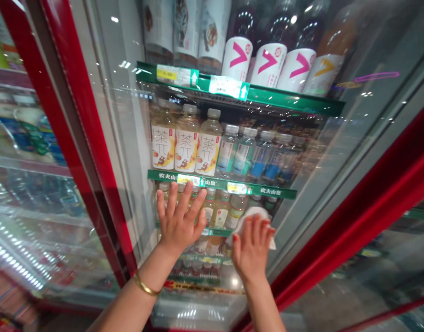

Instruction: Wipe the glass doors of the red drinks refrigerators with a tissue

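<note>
My left hand (pixel 180 219) lies flat with fingers spread, seemingly on the glass door (pixel 128 138) of a drinks cooler. A gold bangle (pixel 146 283) circles that wrist. Under the fingers of my right hand (pixel 251 246) is a white cloth (pixel 256 214), pressed to the glass lower right of the middle. Its edges stick out above and beside the fingertips; whether it is fabric or paper I cannot tell. Behind the glass, near both hands, stand small bottles (pixel 221 212) on a lower shelf.
Red door frames (pixel 80 120) border the glass on the left, and another red frame (pixel 364 198) runs along the right. Inside, tea bottles (pixel 186 143) and tall dark bottles (pixel 237 50) stand on green-edged shelves (pixel 277 99). A neighbouring cooler (pixel 32 170) fills the left side.
</note>
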Demonstrator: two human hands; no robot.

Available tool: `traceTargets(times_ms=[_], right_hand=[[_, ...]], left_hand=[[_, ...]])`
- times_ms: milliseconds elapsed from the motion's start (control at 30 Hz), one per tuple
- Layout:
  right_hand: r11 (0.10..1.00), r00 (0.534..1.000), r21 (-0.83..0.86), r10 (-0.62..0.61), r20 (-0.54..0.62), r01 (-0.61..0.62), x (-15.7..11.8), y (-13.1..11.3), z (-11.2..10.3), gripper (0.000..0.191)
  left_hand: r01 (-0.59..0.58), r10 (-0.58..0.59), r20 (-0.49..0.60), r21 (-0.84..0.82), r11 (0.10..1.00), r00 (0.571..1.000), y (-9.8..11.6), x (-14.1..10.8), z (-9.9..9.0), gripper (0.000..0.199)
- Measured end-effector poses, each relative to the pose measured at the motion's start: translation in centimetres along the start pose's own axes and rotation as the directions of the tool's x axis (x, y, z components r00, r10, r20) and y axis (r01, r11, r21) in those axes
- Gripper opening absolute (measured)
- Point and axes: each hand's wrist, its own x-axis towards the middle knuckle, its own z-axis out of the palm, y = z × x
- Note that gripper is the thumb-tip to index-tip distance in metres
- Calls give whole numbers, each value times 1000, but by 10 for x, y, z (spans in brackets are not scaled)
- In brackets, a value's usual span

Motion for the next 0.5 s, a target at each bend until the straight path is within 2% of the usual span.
traceTargets(times_ms=[33, 67, 100, 133, 167, 233, 300, 367, 400, 433, 500], right_hand=[[990, 989, -3, 143, -32, -143, 7, 20, -5, 76], [960, 957, 14, 280, -72, -279, 21, 39, -9, 74], [933, 924, 33, 360, -127, -358, 40, 52, -12, 73], [924, 912, 25, 381, -150, -382, 61, 59, -14, 72], [932, 920, -3, 356, -162, -361, 79, 58, -14, 72], [969, 965, -57, 233, -121, -241, 95, 37, -10, 74], [995, 998, -82, 55, -30, -57, 79, 8, -5, 76], [994, 998, -85, -60, 26, 62, 41, -4, -2, 78], [995, 998, -80, -58, 32, 61, 23, 0, -2, 78], [997, 1000, -71, -7, 19, 9, 11, 11, -4, 78], [979, 979, -28, 200, -38, -201, 10, 42, -10, 76]], left_hand=[[2, -2, 0, 1, 1000, 1000, 0, 0, 0, 83], [4, -4, -3, 3, 1000, 1000, 0, 0, 0, 83], [5, -5, -6, 5, 1000, 1000, 0, 0, 0, 83], [4, -4, -9, 7, 1000, 1000, 0, 0, 1, 83], [3, -3, -11, 9, 1000, 1000, 0, 0, 1, 83], [5, -5, -7, 10, 1000, 1000, 0, 0, 0, 83], [15, -15, -3, 13, 1000, 1000, 0, 0, 0, 83], [16, -16, -3, 12, 1000, 1000, 0, 0, 0, 83], [12, -12, 0, 7, 1000, 1000, 0, 0, 0, 83], [8, -8, 3, 2, 1000, 1000, 0, -1, 0, 83], [10, -10, 9, 1, 1000, 1000, 0, -2, 1, 83]])
